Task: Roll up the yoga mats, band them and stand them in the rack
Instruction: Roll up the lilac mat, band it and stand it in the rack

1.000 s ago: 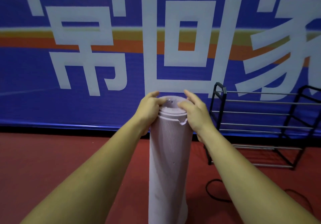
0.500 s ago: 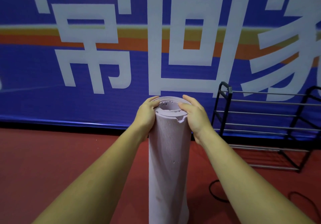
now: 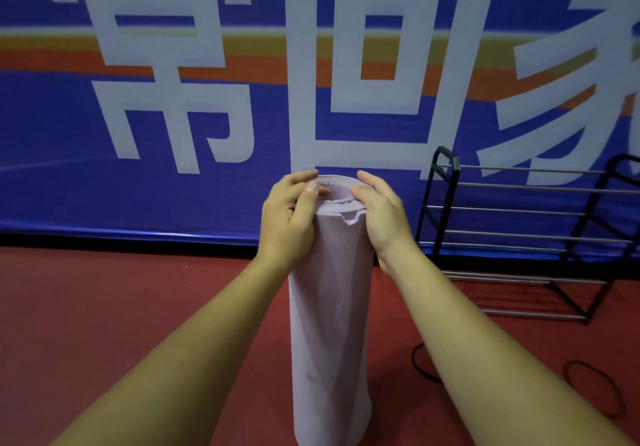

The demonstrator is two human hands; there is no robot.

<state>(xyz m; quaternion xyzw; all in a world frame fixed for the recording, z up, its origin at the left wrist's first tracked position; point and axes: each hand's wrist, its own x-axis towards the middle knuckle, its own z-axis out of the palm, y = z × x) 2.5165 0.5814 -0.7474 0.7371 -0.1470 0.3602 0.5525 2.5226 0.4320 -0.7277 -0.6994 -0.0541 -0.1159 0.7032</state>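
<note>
- Head view: a pale lilac rolled mat (image 3: 329,307) stands upright on the red floor (image 3: 121,307), its foot set out from the floor's far edge, where a blue banner (image 3: 173,99) with big white characters runs along the wall.
- The left hand (image 3: 287,217) grips the top of the roll from its left side, with the thumb hooked over the rim onto the coiled layers and the fingers wrapped round the far side.
- The right hand (image 3: 381,217) grips the top from the other side, thumb pressed on the rim and fingers curled behind. Both hands are closed on the mat and neither is free.
- I see no band on the roll. The outer flap's top corner shows a small torn notch just below the rim.
- A black rack (image 3: 519,234) with metal rails stands to the right against the floor's far edge, near the mat but apart from it.
- Thin black loops (image 3: 595,390) lie on the floor to the right, in front of the rack. They may be the bands, though I cannot tell for sure.
- My judgement of the handling: the mat looks like soft, light foam with a ribbed, grippy skin. It should not slip, but it is springy, so the coil will want to loosen once the squeeze lets go.
- The layers at the top sit unevenly, so I'd guess the ends are being tidied before banding.
- I'd hold it round the body with one hand clamping the outer flap and keep away from the torn corner, which could rip further.
</note>
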